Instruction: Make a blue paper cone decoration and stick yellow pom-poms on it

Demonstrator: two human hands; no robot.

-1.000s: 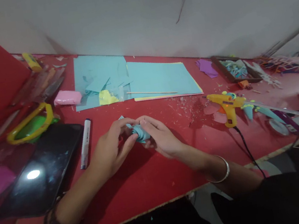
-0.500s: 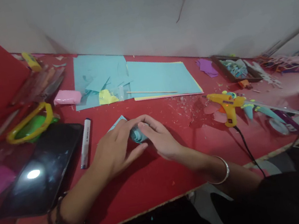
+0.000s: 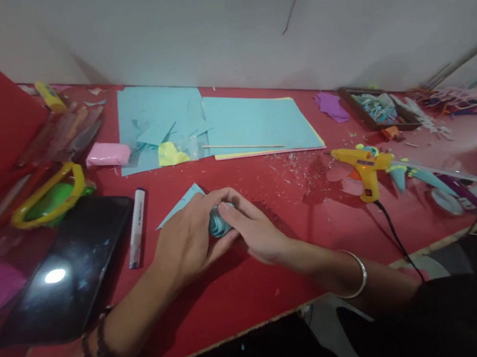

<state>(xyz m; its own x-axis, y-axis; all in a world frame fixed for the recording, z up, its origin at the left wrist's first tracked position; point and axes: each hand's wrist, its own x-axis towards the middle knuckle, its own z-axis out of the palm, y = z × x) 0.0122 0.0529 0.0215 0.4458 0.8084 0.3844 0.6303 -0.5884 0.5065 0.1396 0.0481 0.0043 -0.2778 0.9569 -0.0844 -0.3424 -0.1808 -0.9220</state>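
Observation:
Between my two hands sits a coil of light blue paper point(image 3: 217, 223), its rolled layers showing in the gap between the fingers. My left hand point(image 3: 186, 233) curves around the coil from the left, with the thumb along its near side. From the right, my right hand point(image 3: 259, 230) closes on it, thumb on top and fingers around the far side. Part of the coil is hidden under the fingers. A flat piece of light blue paper point(image 3: 185, 201) with dark marks along its edge sticks out beyond my left hand on the red table point(image 3: 238, 288).
A marker point(image 3: 137, 227) and a dark tablet-like device point(image 3: 67, 274) lie to the left. Behind are light blue sheets point(image 3: 256, 117) with a thin stick point(image 3: 242, 146) on top. A yellow glue gun point(image 3: 366, 169) with its cord stands right, near a brown tray point(image 3: 404, 117).
My left thumb has drawn in against the coil, and the gap between the hands has narrowed. More of the flat blue paper shows beside my left hand.

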